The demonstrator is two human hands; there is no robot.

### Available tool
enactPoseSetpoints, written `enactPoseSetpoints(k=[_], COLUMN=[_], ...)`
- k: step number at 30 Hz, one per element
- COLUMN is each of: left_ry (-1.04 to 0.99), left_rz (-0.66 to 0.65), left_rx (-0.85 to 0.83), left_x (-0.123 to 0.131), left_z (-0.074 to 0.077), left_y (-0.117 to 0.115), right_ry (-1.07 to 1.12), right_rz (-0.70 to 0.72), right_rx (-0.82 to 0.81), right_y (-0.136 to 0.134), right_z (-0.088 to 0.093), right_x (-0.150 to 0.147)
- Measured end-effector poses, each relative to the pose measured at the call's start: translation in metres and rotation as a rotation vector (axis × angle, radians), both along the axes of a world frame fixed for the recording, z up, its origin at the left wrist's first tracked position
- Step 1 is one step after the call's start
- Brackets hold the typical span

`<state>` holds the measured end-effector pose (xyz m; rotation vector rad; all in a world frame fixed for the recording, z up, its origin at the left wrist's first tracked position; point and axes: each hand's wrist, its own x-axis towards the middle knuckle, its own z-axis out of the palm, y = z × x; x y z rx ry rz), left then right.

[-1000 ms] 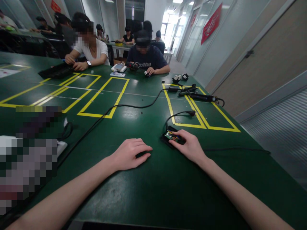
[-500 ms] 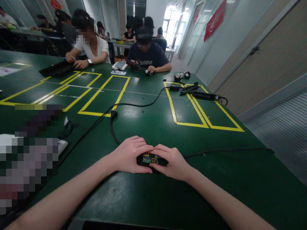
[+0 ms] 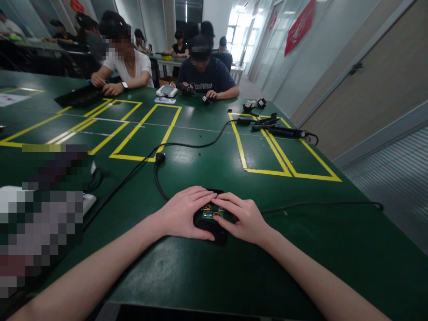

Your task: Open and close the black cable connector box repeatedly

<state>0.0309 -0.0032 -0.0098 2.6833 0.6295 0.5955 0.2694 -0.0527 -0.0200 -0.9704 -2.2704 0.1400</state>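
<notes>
Between my hands sits a black plastic casing (image 3: pixel 219 234), its lower part showing below my fingers. In it lies a green circuit board (image 3: pixel 207 215) with copper-wound coils. My left hand (image 3: pixel 185 214) is closed round the casing's left side, thumb along the lower part and fingers over the top. From the right, my right hand (image 3: pixel 245 218) pinches at the circuit board, its thumb on the near edge and its fingertips near the far side. Fingertips of both hands almost meet above the board. My right fingers hide the board's right end.
A black cable (image 3: pixel 321 204) runs right from behind my right hand. A plug (image 3: pixel 159 158) on a cord lies ahead to the left. Yellow tape (image 3: pixel 267 172) marks the green table. A soldering-tool-like black rod (image 3: pixel 284 133) lies at the far right. Two people sit opposite.
Both hands have shifted slightly away from me, and the circuit board sits a little higher in view. More of the black casing shows below and above my fingers.
</notes>
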Motion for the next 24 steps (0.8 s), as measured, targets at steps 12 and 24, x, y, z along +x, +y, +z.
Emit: enactPoseSetpoints(k=[12,24], left_ry=[0.015,-0.031], left_rz=[0.059,0.023], left_rx=[-0.017,-0.044], left_x=[0.0019,0.0024], left_z=[0.0078,0.003], left_y=[-0.0007,0.0017], right_ry=[0.008,0.017], right_rz=[0.02,0.014], right_rx=[-0.096,-0.17], right_y=[0.0022,0.0057], right_z=[0.0017,0.001], right_x=[0.0021,0.0019])
